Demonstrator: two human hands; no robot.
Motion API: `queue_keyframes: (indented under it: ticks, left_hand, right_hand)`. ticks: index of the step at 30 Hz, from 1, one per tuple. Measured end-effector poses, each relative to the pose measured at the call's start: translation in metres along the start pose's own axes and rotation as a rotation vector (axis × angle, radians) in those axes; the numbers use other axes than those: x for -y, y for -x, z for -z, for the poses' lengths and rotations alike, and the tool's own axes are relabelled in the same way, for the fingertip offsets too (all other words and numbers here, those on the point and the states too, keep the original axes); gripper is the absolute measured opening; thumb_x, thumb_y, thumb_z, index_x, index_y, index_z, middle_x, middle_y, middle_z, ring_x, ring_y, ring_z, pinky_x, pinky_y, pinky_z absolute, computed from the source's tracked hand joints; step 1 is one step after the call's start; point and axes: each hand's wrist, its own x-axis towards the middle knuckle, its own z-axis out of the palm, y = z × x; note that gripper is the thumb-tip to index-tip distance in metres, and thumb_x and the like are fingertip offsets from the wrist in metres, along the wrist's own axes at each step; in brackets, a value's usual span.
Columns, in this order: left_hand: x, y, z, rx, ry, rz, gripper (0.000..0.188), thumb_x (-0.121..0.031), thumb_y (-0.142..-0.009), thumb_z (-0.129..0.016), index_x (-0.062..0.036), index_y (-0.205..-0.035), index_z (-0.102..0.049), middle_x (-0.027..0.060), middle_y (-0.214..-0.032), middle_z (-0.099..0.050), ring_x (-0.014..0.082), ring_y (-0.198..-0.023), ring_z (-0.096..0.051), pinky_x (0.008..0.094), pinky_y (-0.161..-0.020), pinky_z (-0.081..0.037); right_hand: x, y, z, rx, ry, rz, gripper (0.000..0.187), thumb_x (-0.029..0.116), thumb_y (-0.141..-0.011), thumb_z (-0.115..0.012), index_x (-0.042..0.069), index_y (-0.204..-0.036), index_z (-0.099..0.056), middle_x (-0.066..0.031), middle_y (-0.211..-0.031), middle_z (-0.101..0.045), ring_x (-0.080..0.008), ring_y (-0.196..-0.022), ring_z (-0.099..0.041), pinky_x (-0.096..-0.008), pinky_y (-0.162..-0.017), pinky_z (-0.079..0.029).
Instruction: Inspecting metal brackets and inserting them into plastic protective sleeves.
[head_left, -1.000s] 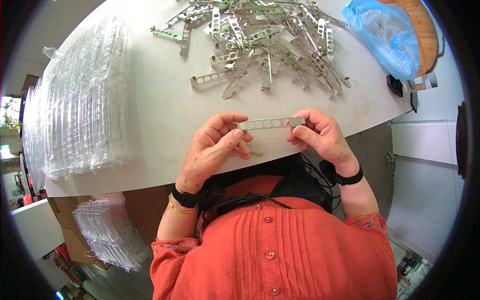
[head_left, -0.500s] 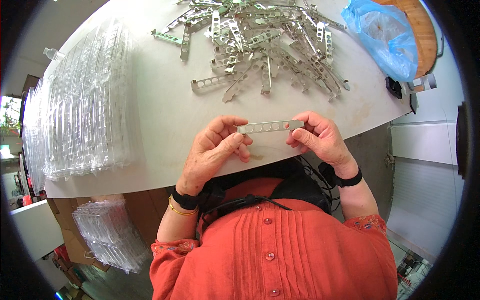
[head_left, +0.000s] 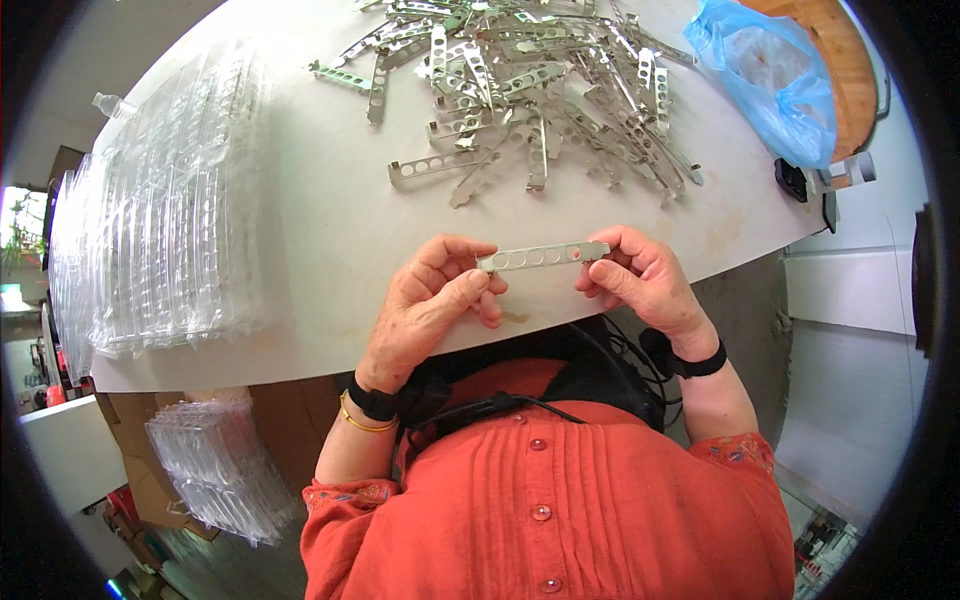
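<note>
Head view: a white tabletop [head_left: 350,230] is looked down upon, its near edge bent by the fisheye lens.
Clear tray stack: at the left of the tabletop, clear plastic trays [head_left: 180,210] are piled in a broad block.
Lower stack: near left, below the table edge, a smaller heap of clear trays [head_left: 215,465] is seen beside brown cardboard [head_left: 290,420].
Left wrist: a black wristband [head_left: 372,400] is worn, with a yellow bangle [head_left: 365,427] just beside it.
Left hand: the bracket's left end is pinched between thumb and fingers of the left hand [head_left: 430,300]; the other fingers are curled.
Bracket heap: at the far middle, many perforated metal brackets [head_left: 535,78] are strewn across one another at mixed angles.
Held bracket: one slim metal bracket [head_left: 535,257], pierced by a row of round holes, is held nearly level between both hands, over the near part of the tabletop and well apart from the heap; its right end is tipped slightly farther away.
Right hand: the bracket's right end is gripped between thumb and fingers of the right hand [head_left: 645,280].
Right wrist: a second black wristband [head_left: 698,362] is worn.
Blue bag: at far right, a crumpled blue plastic bag [head_left: 775,85] is set beside a rounded wooden panel [head_left: 845,70].
</note>
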Motion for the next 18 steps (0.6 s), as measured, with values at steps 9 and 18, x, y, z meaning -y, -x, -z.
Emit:
queue_keyframes:
  ticks: [9, 18]
  left_hand:
    - [-0.021, 0.029, 0.007, -0.269, -0.082, -0.143, 0.026, -0.007, -0.099, -0.052, 0.0033, -0.123, -0.053, 0.0145, -0.095, -0.066, 0.016, -0.073, -0.066, 0.0307, -0.069, -0.056]
    - [-0.03, 0.063, 0.027, -0.691, -0.355, -0.275, 0.022, -0.01, -0.101, -0.05, 0.0044, -0.117, -0.053, 0.0124, -0.091, -0.065, 0.0133, -0.071, -0.065, 0.0288, -0.067, -0.057]
  right_hand:
    - [0.0, 0.001, 0.005, 0.025, 0.043, 0.009, 0.026, 0.022, -0.098, -0.063, 0.005, -0.117, -0.061, -0.0012, -0.093, -0.069, -0.0056, -0.082, -0.063, -0.02, -0.068, -0.05]
    - [-0.001, 0.001, 0.003, 0.028, 0.058, 0.032, 0.024, 0.021, -0.097, -0.063, 0.005, -0.115, -0.061, -0.0012, -0.091, -0.07, -0.0056, -0.08, -0.063, -0.0198, -0.068, -0.05]
